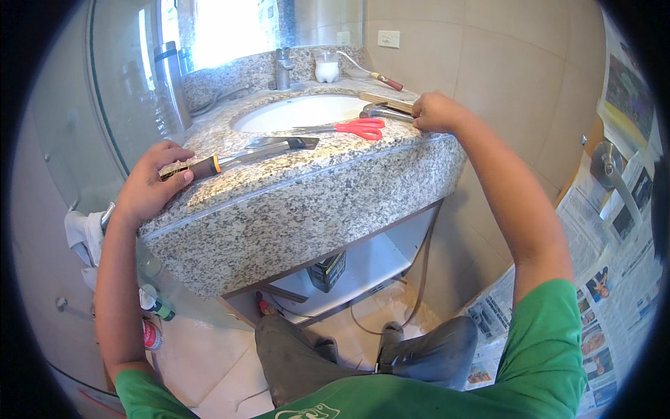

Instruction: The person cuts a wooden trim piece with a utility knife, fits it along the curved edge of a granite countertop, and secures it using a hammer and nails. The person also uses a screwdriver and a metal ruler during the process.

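Observation:
On the left front of the speckled granite countertop, my left hand is closed round the dark handle of a long tool. It has an orange ring, a metal shaft and a dark flat end; its exact kind is unclear. At the right end of the counter my right hand has its fingers curled round the handle of a claw hammer. A wooden strip lies just behind the hammer. Between my hands, red-handled scissors rest at the front of the white sink, blades pointing left.
Behind the sink stand a faucet and a clear container with white contents. A soldering-iron-like tool with a white cord lies at right. Under the counter, an open cabinet holds a dark box. Newspaper covers the right side.

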`<state>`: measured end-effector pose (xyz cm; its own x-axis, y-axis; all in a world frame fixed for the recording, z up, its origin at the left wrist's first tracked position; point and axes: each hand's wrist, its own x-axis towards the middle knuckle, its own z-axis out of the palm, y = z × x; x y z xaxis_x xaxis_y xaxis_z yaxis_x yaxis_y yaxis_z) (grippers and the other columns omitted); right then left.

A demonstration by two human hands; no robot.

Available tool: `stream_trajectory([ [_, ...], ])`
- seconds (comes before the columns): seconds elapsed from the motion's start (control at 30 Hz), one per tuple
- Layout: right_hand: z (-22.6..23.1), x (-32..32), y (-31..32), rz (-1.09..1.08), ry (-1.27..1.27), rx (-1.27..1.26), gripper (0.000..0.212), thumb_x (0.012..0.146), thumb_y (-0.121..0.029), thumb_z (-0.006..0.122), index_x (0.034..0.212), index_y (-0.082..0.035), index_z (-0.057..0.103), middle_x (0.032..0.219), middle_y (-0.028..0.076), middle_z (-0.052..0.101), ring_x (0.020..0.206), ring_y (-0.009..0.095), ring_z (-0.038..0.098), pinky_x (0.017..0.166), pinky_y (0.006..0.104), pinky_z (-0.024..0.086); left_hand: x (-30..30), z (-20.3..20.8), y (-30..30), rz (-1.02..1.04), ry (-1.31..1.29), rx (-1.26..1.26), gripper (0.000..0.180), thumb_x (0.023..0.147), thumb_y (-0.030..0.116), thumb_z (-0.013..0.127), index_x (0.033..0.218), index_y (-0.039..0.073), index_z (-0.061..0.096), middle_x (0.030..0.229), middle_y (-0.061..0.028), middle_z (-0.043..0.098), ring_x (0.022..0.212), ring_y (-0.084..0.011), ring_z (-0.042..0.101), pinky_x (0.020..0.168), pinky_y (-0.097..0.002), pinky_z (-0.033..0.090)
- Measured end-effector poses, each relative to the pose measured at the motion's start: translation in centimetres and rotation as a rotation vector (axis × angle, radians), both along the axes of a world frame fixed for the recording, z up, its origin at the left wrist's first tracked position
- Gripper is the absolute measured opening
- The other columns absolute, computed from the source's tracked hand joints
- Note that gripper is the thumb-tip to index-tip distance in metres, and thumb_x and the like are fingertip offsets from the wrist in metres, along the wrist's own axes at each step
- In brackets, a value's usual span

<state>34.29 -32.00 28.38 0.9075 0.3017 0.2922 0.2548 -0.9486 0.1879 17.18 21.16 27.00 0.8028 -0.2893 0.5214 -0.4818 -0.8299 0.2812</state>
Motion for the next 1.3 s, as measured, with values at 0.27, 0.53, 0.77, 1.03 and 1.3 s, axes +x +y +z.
stream_trajectory([
  [0.27,-1.6,-0.7,1.9,-0.192,-0.143,-0.149,0.031,0.09,-0.022,0.064,0.116,-0.007,0.074,0.126,0.014,0.068,0.123,0.035,0.059,0.101,0.0492,0.051,-1.2,-1.9,-1.7,-0.009,-0.33,0.127,0.039,0.085,0.025,0.077,0.116,0.003,0.07,0.112,-0.0128,0.064,0.111,-0.0327,0.058,0.101,-0.0435,0.044],
  [0.53,-1.7,-0.4,1.0,-0.036,-0.211,-0.014,0.027,0.093,-0.021,0.065,0.113,-0.005,0.073,0.129,0.013,0.063,0.126,0.032,0.054,0.102,0.053,0.049,-1.1,-2.5,-2.0,0.02,-0.363,0.181,0.04,0.085,0.025,0.078,0.118,0.003,0.07,0.116,-0.0141,0.063,0.113,-0.0329,0.058,0.103,-0.0432,0.042],
  [0.77,-2.7,-1.9,0.5,0.003,-0.24,-0.02,0.024,0.093,-0.02,0.065,0.11,-0.006,0.073,0.125,0.011,0.064,0.126,0.031,0.054,0.111,0.055,0.041,-1.3,-2.4,-2.6,0.028,-0.362,0.173,0.037,0.085,0.022,0.077,0.116,0.003,0.07,0.114,-0.0134,0.063,0.111,-0.033,0.058,0.101,-0.0422,0.044],
  [1.03,-3.6,-2.9,0.0,0.018,-0.293,0.012,0.024,0.095,-0.021,0.062,0.113,-0.006,0.07,0.127,0.012,0.061,0.127,0.032,0.053,0.12,0.0574,0.03,-1.3,-2.5,-3.1,0.036,-0.338,0.135,0.034,0.084,0.02,0.077,0.113,0.003,0.071,0.11,-0.0124,0.064,0.108,-0.0333,0.058,0.1,-0.0431,0.043],
  [1.3,-4.9,-2.7,-1.3,0.138,-0.413,0.117,0.02,0.095,-0.019,0.062,0.108,-0.006,0.069,0.123,0.013,0.061,0.128,0.032,0.051,0.117,0.0533,0.032,-1.4,-2.7,-3.4,0.036,-0.464,0.23,0.035,0.083,0.017,0.077,0.115,0.004,0.07,0.111,-0.0124,0.064,0.109,-0.0333,0.058,0.099,-0.0441,0.044],
])
